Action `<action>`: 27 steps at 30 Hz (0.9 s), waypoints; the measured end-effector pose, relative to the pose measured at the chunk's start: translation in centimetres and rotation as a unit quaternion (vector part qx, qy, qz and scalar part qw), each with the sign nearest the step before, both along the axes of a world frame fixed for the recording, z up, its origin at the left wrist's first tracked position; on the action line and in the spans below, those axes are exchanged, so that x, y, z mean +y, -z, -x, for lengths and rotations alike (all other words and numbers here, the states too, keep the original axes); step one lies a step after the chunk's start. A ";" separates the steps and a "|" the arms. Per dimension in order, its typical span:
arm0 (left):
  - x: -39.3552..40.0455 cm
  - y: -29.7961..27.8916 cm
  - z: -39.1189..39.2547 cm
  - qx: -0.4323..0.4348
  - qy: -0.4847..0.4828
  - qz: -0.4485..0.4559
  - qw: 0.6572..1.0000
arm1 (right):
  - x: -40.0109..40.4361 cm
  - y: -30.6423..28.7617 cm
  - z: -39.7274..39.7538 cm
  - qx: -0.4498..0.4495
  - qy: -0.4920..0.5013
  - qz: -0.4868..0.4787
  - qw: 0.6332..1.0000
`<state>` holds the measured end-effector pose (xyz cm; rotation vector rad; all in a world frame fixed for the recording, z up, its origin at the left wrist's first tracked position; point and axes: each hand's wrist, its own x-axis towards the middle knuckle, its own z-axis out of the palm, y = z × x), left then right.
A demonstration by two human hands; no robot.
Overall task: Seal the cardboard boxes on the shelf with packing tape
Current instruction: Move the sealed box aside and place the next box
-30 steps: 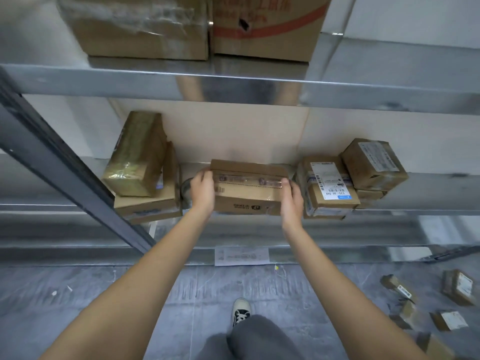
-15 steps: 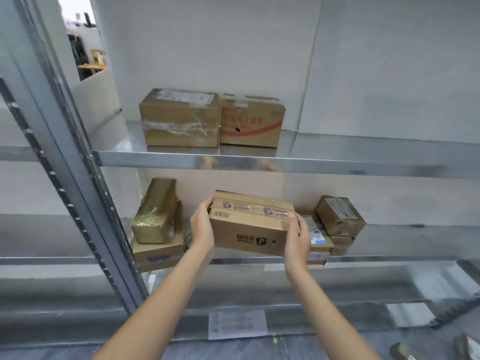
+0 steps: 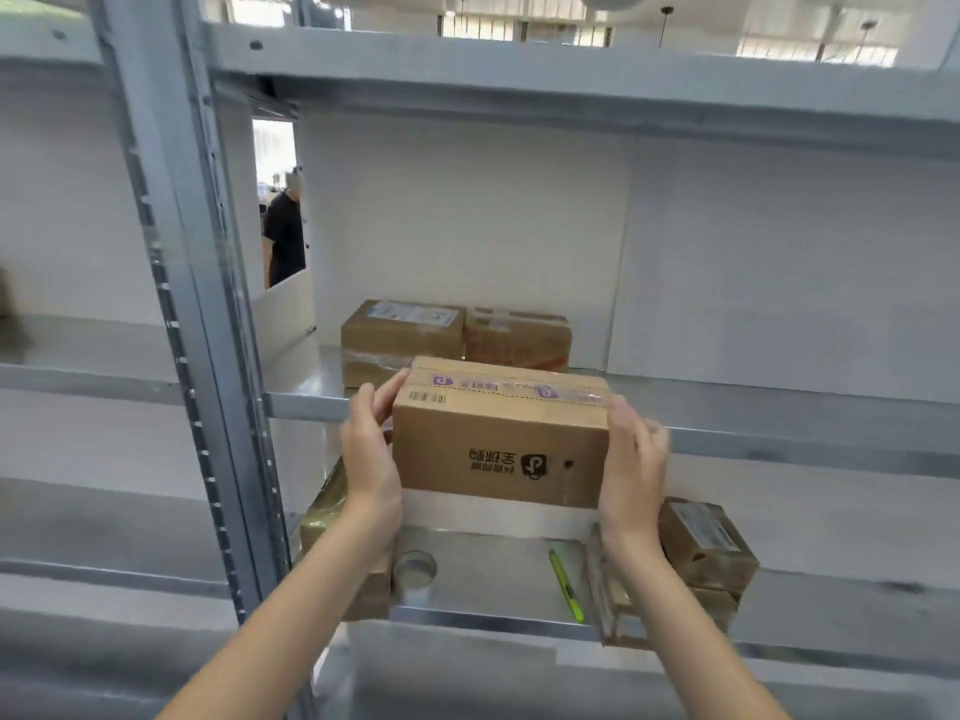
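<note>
Cardboard, brown and taped along its top seam with a printed purple-marked strip, makes up the box (image 3: 501, 439) held in the air in front of the metal rack. Its front face carries a dark logo and characters that read upside down. The left hand (image 3: 370, 449) presses flat against the box's left end, fingers straight and reaching up to the top edge. The right hand (image 3: 631, 459) presses against the right end in the same way, fingers extended along the side. The box sits level between the two palms, at about the height of the middle shelf (image 3: 779, 407), touching no shelf that I can see.

Behind it on that middle shelf stand two more cartons side by side: a labelled carton (image 3: 400, 330) on the left and a red-printed carton (image 3: 519, 337) touching it on the right. On the lower shelf (image 3: 493, 615) lie a roll of clear tape (image 3: 414, 568), a green utility knife (image 3: 566, 584), a small labelled parcel (image 3: 706, 543) on the right, and a tape-wrapped parcel (image 3: 322, 511) on the left, partly hidden by the left forearm. Through a gap at the back left, a person in dark clothing (image 3: 284, 236) stands.
</note>
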<state>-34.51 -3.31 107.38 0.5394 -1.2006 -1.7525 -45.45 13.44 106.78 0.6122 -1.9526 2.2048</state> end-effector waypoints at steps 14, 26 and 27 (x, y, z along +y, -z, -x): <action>-9.1 -13.5 4.2 -0.047 -0.030 0.094 0.994 | -11.2 -13.6 5.7 -0.003 -0.104 -0.019 0.994; -13.6 -10.3 8.2 -0.094 0.070 0.057 0.991 | -14.6 -12.6 8.0 -0.060 -0.158 -0.102 0.980; -13.9 -10.1 8.5 -0.090 0.065 0.053 0.992 | -14.8 -12.3 8.2 -0.061 -0.161 -0.102 0.980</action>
